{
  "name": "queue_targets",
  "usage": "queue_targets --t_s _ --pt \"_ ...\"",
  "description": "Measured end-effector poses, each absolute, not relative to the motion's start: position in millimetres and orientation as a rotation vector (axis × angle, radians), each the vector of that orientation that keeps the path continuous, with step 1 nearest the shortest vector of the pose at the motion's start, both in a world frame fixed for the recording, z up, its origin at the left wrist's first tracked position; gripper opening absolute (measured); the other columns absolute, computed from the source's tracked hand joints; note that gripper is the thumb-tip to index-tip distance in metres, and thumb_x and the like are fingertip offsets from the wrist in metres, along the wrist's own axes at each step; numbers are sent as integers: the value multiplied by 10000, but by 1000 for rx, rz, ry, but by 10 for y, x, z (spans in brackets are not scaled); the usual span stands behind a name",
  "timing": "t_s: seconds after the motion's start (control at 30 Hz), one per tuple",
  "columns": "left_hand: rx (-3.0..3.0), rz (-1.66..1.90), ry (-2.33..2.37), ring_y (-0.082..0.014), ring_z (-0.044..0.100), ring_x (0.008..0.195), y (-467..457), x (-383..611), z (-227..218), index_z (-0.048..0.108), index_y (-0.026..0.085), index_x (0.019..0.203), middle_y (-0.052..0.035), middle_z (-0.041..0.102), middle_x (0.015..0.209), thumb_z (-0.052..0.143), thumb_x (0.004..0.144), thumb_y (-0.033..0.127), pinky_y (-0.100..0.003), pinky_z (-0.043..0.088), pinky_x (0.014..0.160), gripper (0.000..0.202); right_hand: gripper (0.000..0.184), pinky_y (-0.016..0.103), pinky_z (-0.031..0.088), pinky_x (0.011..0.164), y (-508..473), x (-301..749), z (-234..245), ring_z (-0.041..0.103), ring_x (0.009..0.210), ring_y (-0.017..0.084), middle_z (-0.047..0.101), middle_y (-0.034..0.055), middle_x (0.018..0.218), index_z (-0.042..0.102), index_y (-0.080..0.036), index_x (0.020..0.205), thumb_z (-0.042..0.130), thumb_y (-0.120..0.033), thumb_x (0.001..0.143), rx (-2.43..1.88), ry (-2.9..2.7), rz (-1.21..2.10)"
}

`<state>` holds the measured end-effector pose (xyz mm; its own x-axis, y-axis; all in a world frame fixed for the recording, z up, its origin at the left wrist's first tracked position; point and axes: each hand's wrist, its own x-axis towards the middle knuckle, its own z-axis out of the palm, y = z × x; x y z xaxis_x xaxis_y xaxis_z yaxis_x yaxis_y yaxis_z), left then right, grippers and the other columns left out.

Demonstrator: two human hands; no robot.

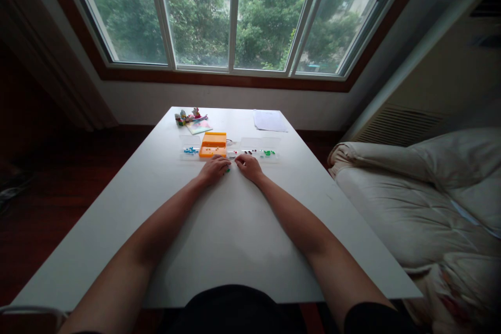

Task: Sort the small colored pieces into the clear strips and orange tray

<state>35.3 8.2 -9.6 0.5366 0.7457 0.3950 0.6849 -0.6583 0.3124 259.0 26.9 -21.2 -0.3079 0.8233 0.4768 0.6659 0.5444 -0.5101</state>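
Note:
My left hand (215, 168) rests low over the table just in front of an orange box, its fingers curled together. A small green piece (228, 170) shows at its fingertips; I cannot tell whether it is gripped. Close by on the right, my right hand (249, 168) has thumb and fingers pinched; what lies in the pinch is too small to make out. The orange box (213, 137) has its lid up and small orange pieces inside. Clear cases hold small blue pieces (191, 151) to the left and small green pieces (269, 153) to the right, with dark red ones between.
The white table (242, 240) reaches toward the window. Small figurines (191, 116) and a colourful card (200, 126) lie at the back left, paper sheets (270, 120) at the back right. A cream padded seat (391, 209) stands right of the table.

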Motion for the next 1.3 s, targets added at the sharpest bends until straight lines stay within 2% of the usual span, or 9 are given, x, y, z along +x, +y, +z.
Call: queue_targets --t_s 0.17,0.4,0.63,0.93,1.1,1.3 --pt "2495 915 1337 -248 566 1182 137 285 -133 753 236 1128 -62 736 1127 497 941 214 -419 465 1066 318 138 294 456 861 247 2580 -222 589 905 182 692 47 937 752 -221 955 632 -174 905 -1126 -2178 267" --pt "2481 912 1370 -261 575 1153 137 258 -145 764 234 1089 -68 741 1098 559 910 223 -421 475 1038 273 225 338 466 934 202 2538 -199 580 983 209 668 57 1017 745 -261 1099 676 -197 894 -1117 -2314 212" --pt "2478 908 1381 -259 573 1143 121 258 -141 770 240 1056 -65 741 1096 571 912 223 -413 476 1024 246 161 328 457 936 172 2489 -185 562 1029 220 667 71 1014 744 -237 982 634 -144 909 -1114 -2367 141" --pt "2479 926 1358 -264 579 1134 128 255 -147 775 231 1031 -75 743 1077 579 912 242 -433 483 1023 230 188 324 452 899 219 2534 -229 570 965 212 652 68 981 732 -228 1010 617 -125 903 -1213 -2282 165" --pt "2453 941 1354 -265 584 1133 129 254 -143 774 234 1019 -83 740 1072 585 915 237 -437 493 1008 216 180 333 448 903 292 2630 -204 564 973 226 654 73 963 723 -220 961 579 -124 909 -1241 -2091 150" --pt "2464 934 1319 -264 586 1126 104 248 -126 779 238 1016 -78 743 1072 579 902 234 -427 498 1003 230 209 379 440 927 513 3065 -152 558 927 250 646 105 945 696 -175 1002 507 -158 914 -1451 -1610 4"
